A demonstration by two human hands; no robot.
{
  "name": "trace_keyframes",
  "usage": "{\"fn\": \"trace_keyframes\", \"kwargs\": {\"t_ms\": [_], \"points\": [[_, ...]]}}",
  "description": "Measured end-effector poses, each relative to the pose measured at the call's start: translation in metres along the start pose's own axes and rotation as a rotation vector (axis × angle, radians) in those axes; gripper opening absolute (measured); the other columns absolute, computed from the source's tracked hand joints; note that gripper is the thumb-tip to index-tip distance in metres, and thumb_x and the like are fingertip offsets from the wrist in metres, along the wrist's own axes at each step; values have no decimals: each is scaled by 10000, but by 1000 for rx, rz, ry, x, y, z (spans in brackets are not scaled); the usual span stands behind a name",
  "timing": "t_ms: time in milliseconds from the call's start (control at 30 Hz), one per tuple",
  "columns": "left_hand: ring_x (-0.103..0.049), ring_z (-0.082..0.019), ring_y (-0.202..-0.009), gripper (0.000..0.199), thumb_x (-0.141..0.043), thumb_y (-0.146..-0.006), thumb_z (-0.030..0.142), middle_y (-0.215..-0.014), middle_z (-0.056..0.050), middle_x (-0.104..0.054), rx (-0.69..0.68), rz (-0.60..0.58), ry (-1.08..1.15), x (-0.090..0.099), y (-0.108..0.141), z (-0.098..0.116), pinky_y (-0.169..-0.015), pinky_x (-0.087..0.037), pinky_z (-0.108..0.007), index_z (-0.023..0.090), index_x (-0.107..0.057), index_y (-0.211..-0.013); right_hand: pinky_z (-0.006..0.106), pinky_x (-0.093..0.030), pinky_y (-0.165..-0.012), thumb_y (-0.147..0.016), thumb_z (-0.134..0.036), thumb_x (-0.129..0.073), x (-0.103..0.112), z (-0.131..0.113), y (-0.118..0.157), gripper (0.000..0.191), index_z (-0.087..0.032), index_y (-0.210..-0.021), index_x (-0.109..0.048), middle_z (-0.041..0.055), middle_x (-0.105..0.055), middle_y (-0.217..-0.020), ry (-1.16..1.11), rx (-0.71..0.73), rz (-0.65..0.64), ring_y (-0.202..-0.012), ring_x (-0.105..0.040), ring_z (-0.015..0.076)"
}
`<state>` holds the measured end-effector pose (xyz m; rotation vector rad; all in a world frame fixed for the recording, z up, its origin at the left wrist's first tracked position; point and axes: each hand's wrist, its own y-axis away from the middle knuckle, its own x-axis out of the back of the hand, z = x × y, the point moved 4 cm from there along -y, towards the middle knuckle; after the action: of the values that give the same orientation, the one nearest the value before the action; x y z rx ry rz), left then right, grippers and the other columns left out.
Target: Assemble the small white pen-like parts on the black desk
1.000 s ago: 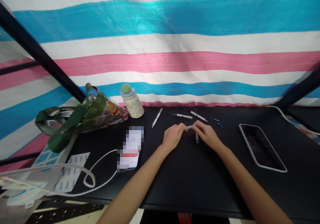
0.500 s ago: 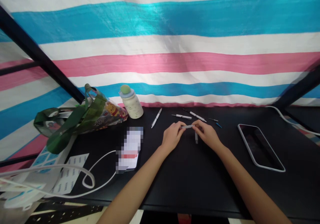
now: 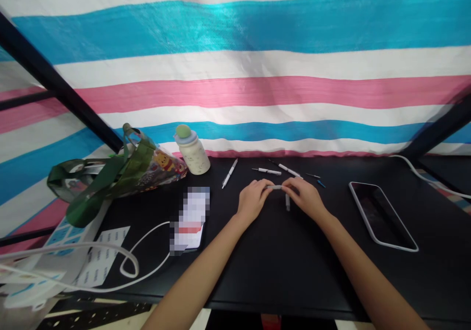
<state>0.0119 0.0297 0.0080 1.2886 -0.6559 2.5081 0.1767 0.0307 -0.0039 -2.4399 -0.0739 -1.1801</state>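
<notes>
A striped blue, white and pink tarp [image 3: 235,40] hangs behind the black worktop [image 3: 312,281], closing off the far side. A green-handled printed tote bag [image 3: 147,170] slumps at the left, with a cream bottle [image 3: 192,157] just beside it, both pushed toward the back, probably to leave working room. At the right lies a dark-screened phone [image 3: 382,217] in a pale case, well away from the hands. Left of centre sits a second phone [image 3: 189,219] with its screen blurred out, and a white cable [image 3: 147,244] loops toward it from the lower left, so it is likely charging. A printed sheet [image 3: 101,256] lies at the lower left.

Both forearms reach in from the bottom edge, bringing the left hand [image 3: 253,200] and right hand [image 3: 304,197] together at the centre of the worktop. Both are closed in a fingertip pinch on a slim white tube [image 3: 274,187], one at each end, a hold that suits fine work on something so narrow. A grey stick [image 3: 287,202] lies just under the right hand; whether that hand touches it cannot be told. Beyond, three white pens [image 3: 230,173] [image 3: 267,171] [image 3: 289,169] lie spaced apart, each easy to pick out, near a thin dark pin [image 3: 312,175] and a tiny blue piece [image 3: 321,183].
</notes>
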Motion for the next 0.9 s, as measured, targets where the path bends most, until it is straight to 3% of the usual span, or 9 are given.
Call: {"fn": "trace_keyframes", "kwargs": {"t_ms": [233, 400, 733, 900], "points": [[-519, -143, -874, 185, -378, -918, 277, -941, 33, -606, -26, 36, -4, 1, 1, 3, -750, -395, -245, 260, -533, -1018, 286, -411, -689, -842, -378, -472, 0, -2, 1, 204, -225, -922, -582, 37, -614, -795, 4, 7, 22, -733, -571, 172], [-505, -150, -884, 217, -338, -932, 290, -942, 21, -603, -62, 69, -27, 3, 1, 6, -797, -395, -264, 243, -543, -985, 301, -390, -717, -910, -340, -342, 2, -9, 1, 306, -212, -778, -587, 36, -614, -749, 81, 87, -14, -770, -538, 184], [-516, -143, -836, 196, -375, -922, 297, -926, 34, -622, -37, 85, -27, 3, 0, 4, -707, -405, -248, 250, -555, -986, 287, -407, -691, -826, -342, -521, -2, -4, 1, 159, -208, -900, -563, 33, -619, -803, 28, 71, 25, -749, -564, 172], [-514, -145, -847, 199, -375, -922, 290, -927, 29, -621, -48, 103, -31, 4, 1, 5, -728, -406, -254, 243, -556, -990, 308, -392, -700, -902, -326, -374, 0, -7, 0, 233, -218, -854, -574, 33, -616, -764, 103, 79, -12, -767, -549, 188]]}}
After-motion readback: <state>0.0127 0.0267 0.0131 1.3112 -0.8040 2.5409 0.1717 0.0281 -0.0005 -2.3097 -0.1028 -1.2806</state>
